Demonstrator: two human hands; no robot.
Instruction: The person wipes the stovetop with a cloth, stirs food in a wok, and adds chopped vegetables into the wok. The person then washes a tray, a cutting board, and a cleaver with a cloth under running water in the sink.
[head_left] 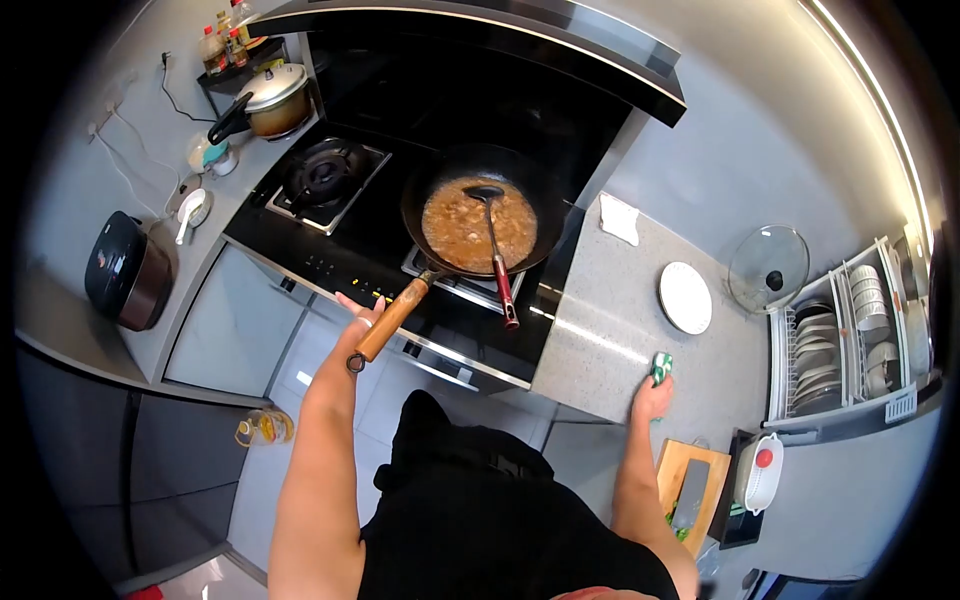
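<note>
My left hand (362,312) is at the front edge of the black gas stove (350,262), by the control marks. Its fingers are stretched out and hold nothing. Just beside it runs the wooden handle (396,318) of a black wok (550,225). Brown stew (465,228) fills the wok's bottom, and a ladle (495,245) with a dark red handle rests in it. My right hand (653,398) is closed on a crumpled green-and-white cloth (662,368) at the grey worktop (600,350).
Right of the stove are a white plate (685,298), a glass lid (768,270) and a dish rack (840,340). A cutting board with a knife (690,490) lies near my right arm. At left stand a pressure cooker (278,105) and a rice cooker (128,270). An oil bottle (266,427) is on the floor.
</note>
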